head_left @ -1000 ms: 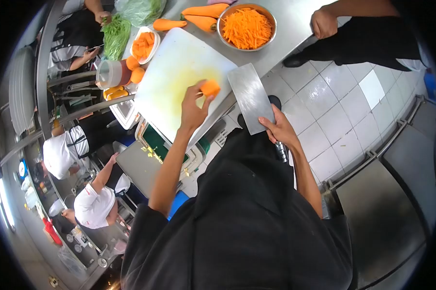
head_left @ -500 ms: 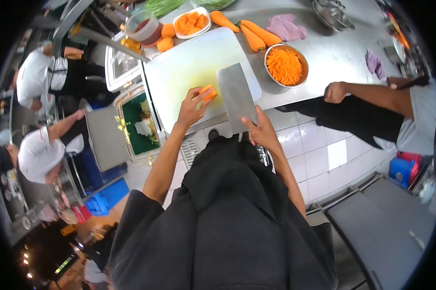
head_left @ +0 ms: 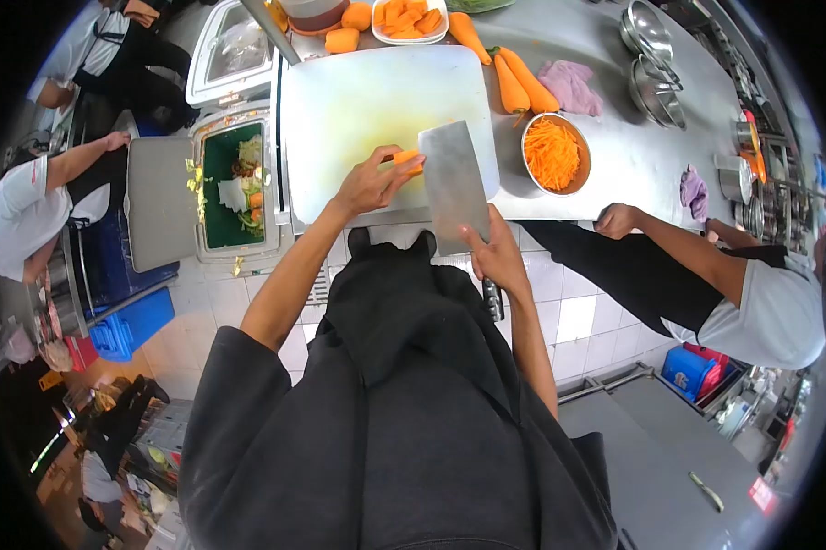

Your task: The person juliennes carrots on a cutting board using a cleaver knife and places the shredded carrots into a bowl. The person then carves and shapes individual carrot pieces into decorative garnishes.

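In the head view, my left hand [head_left: 369,186] pinches a cut orange carrot piece [head_left: 407,162] over the near part of the white cutting board [head_left: 339,101]. My right hand [head_left: 502,254] grips a broad steel cleaver [head_left: 449,174], its blade close to the carrot's right end; whether they touch I cannot tell. A yellowish stain marks the board. Right of it stands a metal bowl [head_left: 585,171] of shredded carrot [head_left: 552,156]. Several whole carrots [head_left: 523,82] lie beyond the board, near a white dish [head_left: 413,39] of carrot chunks [head_left: 409,16].
A bin [head_left: 271,197] with vegetable scraps stands left of the board. Purple cloths [head_left: 568,87] and metal bowls [head_left: 649,32] sit on the steel counter. To the right, a person's arm [head_left: 683,240] rests near the counter edge. Other people [head_left: 19,215] are at the left.
The head view has shifted, showing more of the right counter. The carrot piece has turned from slanted to nearly level, with its end closer to the blade. Both hands keep their holds.
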`<state>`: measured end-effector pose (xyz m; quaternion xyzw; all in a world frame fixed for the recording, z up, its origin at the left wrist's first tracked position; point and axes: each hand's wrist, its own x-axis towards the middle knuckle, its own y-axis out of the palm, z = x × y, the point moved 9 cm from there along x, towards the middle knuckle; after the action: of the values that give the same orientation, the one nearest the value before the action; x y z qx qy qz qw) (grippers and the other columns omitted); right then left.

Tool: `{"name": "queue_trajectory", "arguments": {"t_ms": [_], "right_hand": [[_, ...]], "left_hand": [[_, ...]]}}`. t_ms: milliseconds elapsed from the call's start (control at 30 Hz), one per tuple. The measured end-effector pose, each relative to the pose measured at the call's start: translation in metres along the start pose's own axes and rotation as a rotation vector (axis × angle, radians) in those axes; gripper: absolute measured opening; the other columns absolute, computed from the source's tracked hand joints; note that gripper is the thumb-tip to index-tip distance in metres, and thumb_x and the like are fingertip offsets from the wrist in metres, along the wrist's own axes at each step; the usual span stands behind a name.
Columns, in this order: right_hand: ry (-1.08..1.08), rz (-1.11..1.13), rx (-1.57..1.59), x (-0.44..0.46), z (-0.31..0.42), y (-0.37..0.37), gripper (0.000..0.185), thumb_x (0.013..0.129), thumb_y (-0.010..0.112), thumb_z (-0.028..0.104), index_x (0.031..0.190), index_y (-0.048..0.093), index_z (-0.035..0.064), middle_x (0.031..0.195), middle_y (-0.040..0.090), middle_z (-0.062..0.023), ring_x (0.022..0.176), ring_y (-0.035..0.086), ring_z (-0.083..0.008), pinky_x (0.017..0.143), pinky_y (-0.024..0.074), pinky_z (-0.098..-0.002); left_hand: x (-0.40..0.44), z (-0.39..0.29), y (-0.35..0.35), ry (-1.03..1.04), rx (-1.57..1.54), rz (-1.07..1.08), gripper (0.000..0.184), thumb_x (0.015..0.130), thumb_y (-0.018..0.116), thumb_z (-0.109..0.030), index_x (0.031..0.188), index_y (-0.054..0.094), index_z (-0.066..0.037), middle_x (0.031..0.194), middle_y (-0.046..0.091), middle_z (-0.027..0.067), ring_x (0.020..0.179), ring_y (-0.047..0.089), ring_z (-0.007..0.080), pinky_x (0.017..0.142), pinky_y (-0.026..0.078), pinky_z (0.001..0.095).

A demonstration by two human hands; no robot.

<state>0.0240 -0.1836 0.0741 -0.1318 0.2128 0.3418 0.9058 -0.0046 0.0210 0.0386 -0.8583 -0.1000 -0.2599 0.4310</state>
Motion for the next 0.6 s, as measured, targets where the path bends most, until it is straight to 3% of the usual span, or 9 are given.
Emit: {"name": "queue_trajectory", "arguments": {"t_ms": [200, 333, 600], "right_hand": [[0.037, -0.022, -0.153, -0.004, 0.010, -0.002, 0.034, 0.096, 0.057, 0.014, 0.122, 0.043, -0.0013, 0.074, 0.062, -0.0133, 0.038, 0.050, -0.0145, 0.036, 0.0370, -0.0307], [0.075, -0.045, -0.174, -0.004, 0.013, -0.001, 0.030, 0.096, 0.057, 0.009, 0.122, 0.045, 0.0000, 0.086, 0.063, -0.0099, 0.036, 0.041, -0.0079, 0.035, 0.0331, -0.0259], [0.079, -0.028, -0.231, 0.002, 0.019, -0.005, 0.032, 0.096, 0.057, 0.010, 0.124, 0.045, 0.0021, 0.073, 0.059, -0.0068, 0.036, 0.040, -0.0078, 0.035, 0.0332, -0.0260]], "left_hand": [[0.001, -0.003, -0.001, 0.011, -0.012, 0.032, 0.050, 0.088, 0.068, -0.012, 0.135, 0.056, -0.022, 0.110, 0.056, 0.0124, 0.093, 0.062, 0.0262, 0.075, 0.056, 0.0347], [0.002, -0.003, -0.003, 0.005, -0.013, 0.014, 0.050, 0.088, 0.067, -0.012, 0.135, 0.056, -0.023, 0.110, 0.056, 0.0126, 0.092, 0.062, 0.0260, 0.074, 0.056, 0.0340], [0.002, -0.004, -0.006, 0.038, -0.002, -0.018, 0.051, 0.087, 0.068, -0.012, 0.136, 0.056, -0.020, 0.110, 0.056, 0.0132, 0.094, 0.062, 0.0262, 0.073, 0.056, 0.0346]]}}
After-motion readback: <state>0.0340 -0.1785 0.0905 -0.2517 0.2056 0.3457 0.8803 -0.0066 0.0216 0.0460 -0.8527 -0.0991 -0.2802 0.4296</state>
